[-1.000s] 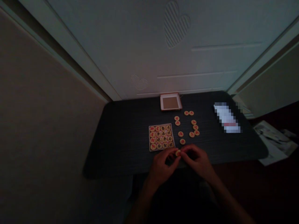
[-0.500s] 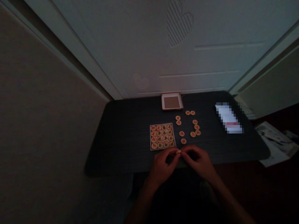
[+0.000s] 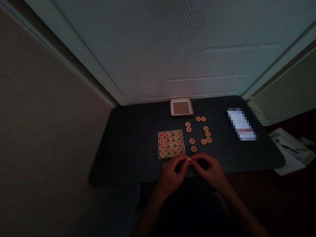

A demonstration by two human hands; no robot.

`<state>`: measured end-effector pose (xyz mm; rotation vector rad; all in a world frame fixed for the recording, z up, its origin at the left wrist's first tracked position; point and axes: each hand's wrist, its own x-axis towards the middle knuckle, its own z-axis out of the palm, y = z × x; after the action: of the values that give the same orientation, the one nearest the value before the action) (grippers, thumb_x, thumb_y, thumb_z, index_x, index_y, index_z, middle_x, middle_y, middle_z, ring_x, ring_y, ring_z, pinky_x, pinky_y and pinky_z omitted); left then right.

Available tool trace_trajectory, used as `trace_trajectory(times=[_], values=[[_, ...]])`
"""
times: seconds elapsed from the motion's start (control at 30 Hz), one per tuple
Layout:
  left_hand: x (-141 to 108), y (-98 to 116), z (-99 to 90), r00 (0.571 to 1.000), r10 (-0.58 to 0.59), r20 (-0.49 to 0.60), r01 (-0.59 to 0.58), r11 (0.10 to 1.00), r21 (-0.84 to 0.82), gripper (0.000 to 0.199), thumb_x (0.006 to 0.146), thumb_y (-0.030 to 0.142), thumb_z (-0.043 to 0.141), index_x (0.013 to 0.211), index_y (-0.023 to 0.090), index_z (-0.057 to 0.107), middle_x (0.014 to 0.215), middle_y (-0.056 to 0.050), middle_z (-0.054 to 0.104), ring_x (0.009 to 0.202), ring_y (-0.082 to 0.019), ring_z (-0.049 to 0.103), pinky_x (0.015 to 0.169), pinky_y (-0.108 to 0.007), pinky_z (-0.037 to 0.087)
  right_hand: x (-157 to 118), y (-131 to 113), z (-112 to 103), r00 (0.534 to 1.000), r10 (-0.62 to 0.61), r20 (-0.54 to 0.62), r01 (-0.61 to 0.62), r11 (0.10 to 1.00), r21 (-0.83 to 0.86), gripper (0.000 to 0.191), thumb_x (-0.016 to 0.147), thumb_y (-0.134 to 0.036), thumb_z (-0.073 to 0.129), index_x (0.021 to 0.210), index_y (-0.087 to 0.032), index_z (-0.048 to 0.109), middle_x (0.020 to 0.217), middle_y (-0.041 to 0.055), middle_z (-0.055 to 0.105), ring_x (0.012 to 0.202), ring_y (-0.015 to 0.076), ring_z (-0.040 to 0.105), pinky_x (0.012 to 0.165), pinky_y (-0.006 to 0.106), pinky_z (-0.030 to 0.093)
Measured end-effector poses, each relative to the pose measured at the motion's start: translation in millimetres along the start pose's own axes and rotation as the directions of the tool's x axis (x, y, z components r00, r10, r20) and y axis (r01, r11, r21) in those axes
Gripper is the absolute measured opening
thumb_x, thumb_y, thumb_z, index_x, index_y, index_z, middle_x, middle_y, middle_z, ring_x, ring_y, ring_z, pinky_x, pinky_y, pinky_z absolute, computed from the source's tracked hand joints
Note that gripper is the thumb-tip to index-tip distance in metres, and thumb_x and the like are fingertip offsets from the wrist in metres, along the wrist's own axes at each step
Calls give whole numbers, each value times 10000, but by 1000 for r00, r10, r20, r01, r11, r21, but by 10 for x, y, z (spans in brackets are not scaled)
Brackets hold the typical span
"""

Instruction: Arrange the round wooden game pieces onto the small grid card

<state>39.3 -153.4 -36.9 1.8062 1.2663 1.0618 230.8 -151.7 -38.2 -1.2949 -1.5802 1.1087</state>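
You pinch a small round tan disc (image 3: 189, 159) between the nearly closed fingertips of your left hand (image 3: 171, 172) and right hand (image 3: 209, 168), likely for steadiness, near the dark wood-grained table (image 3: 133, 141)'s front edge. Just beyond, a square pale-rimmed tray (image 3: 158, 144) keeps round lettered pieces (image 3: 168, 147) in tidy rows.

Left fingers (image 3: 182, 158) and right fingers (image 3: 198, 155) pinch a disc (image 3: 189, 159) near a tray (image 3: 158, 145).
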Motion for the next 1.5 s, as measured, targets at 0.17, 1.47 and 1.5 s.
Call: trace_trajectory(times=[0.17, 1.47, 1.5], values=[[4, 14, -19, 1000, 8, 29, -8, 1000, -10, 195, 962, 224, 619, 1144, 232, 691, 1051, -33, 782, 926, -164, 747, 880, -297, 610, 5, 2, -8, 1000, 7, -10, -7, 1000, 6, 155, 922, -378, 680, 990, -252, 737, 969, 46, 777, 920, 221, 725, 846, 340, 571], [-19, 1, -102, 999, 22, -25, -23, 1000, -11, 182, 928, 197, 668, 1102, 233, 708, 974, -9, 777, 819, -133, 723, 792, -249, 587, 24, 24, -10, 986, 111, -127, -84, 977, 198, 212, 899, -443, 724, 1003, -260, 749, 996, 42, 735, 832, 186, 713, 762, 309, 606], [-34, -19, -154, 998, 25, -53, -25, 1000, 10, 155, 928, 198, 666, 1072, 231, 713, 948, -8, 774, 798, -130, 718, 769, -243, 582, 29, 32, -17, 986, 110, -122, -81, 972, 222, 201, 907, -439, 715, 993, -262, 755, 1016, 45, 730, 837, 184, 712, 751, 307, 610]])
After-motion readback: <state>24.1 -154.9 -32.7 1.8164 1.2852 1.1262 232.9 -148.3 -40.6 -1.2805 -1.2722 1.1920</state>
